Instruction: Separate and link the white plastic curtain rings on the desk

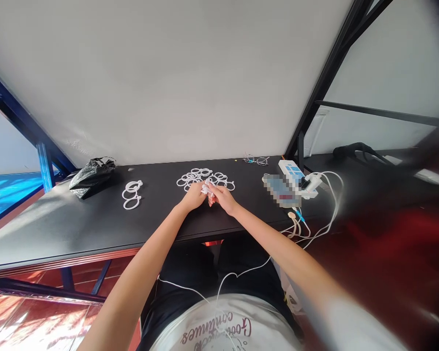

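My left hand and my right hand meet over the front middle of the black desk, fingers closed together. Pinched between them is a white curtain ring, mostly covered by my fingers. Just behind my hands lies a loose pile of several white curtain rings, thin hoops with small knobs, some overlapping. Off to the left, a smaller group of white rings rests apart from the pile.
A crumpled black plastic bag sits at the back left of the desk. Eyeglasses lie near the wall. On the right are a blurred-out phone, a power strip with a plugged-in charger, and white cables.
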{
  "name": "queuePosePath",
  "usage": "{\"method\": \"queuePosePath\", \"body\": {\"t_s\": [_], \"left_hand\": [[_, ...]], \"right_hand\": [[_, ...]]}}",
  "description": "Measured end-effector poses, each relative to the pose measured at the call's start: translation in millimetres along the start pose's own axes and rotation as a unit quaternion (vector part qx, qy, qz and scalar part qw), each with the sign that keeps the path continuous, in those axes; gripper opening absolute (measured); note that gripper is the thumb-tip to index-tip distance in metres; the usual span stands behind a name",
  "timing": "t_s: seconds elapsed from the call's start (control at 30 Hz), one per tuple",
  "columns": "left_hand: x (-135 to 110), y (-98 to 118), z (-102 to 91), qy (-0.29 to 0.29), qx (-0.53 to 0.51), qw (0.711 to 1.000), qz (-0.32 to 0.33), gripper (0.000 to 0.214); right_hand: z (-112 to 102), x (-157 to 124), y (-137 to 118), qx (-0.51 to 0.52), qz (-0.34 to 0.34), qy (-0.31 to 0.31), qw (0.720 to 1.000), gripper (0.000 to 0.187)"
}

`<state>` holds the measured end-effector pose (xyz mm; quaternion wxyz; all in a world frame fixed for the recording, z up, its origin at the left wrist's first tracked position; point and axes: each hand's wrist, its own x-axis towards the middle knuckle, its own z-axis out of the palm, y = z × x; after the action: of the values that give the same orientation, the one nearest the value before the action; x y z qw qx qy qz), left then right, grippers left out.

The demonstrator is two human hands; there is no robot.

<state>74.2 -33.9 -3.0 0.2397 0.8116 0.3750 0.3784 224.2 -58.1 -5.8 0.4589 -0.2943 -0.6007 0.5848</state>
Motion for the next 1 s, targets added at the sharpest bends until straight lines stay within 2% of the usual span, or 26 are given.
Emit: {"method": "queuePosePath", "body": {"t_s": [0.13, 0.23, 0.33, 0.43, 0.5, 0.6, 0.73, 0.77, 0.8, 0.9, 1.0], "left_hand": [[1.1, 5.2, -3.6, -0.045, -0.113, 0.991, -0.061, 0.028], [-0.1, 6.3, -3.3, -0.067, -0.167, 0.980, -0.084, 0.025], [-1.7, 6.4, -0.2, -0.042, -0.126, 0.985, -0.112, 0.020], [-2.8, 8.1, -5.9, -0.022, -0.036, 0.992, -0.120, 0.017], [-3.5, 9.6, -21.7, -0.045, 0.050, 0.989, -0.128, 0.016], [-5.8, 9.1, -64.8, -0.095, 0.112, 0.973, -0.176, 0.015], [-11.3, 1.3, -133.1, -0.103, 0.180, 0.954, -0.215, 0.013], [-13.1, -1.6, -146.8, -0.104, 0.197, 0.946, -0.236, 0.012], [-14.9, -4.8, -158.1, -0.128, 0.216, 0.924, -0.288, 0.013], [-19.9, -15.5, -176.6, -0.220, 0.174, 0.878, -0.387, 0.021], [-22.3, -26.6, -179.4, -0.232, 0.179, 0.860, -0.417, 0.025]], "right_hand": [[1.0, -2.6, -2.9, 0.009, -0.009, -0.007, 1.000, 0.055], [1.1, -3.8, -7.3, 0.044, 0.002, -0.026, 0.999, 0.053], [-0.3, -3.3, -11.0, 0.062, 0.042, -0.050, 0.996, 0.051], [-3.7, -2.5, -12.7, 0.065, 0.055, -0.019, 0.996, 0.046], [-6.3, -2.9, -13.7, 0.045, 0.046, 0.033, 0.997, 0.042], [-8.7, -4.9, -15.9, 0.004, 0.029, 0.090, 0.996, 0.037], [-8.4, -7.2, -17.3, -0.009, 0.018, 0.095, 0.995, 0.033], [-8.1, -7.3, -16.8, -0.013, 0.018, 0.090, 0.996, 0.032], [-8.0, -7.2, -16.0, -0.017, 0.017, 0.086, 0.996, 0.031], [-8.5, -6.6, -12.4, -0.035, 0.023, 0.082, 0.996, 0.028], [-9.1, -7.3, -9.3, -0.053, 0.033, 0.083, 0.995, 0.027]]}}
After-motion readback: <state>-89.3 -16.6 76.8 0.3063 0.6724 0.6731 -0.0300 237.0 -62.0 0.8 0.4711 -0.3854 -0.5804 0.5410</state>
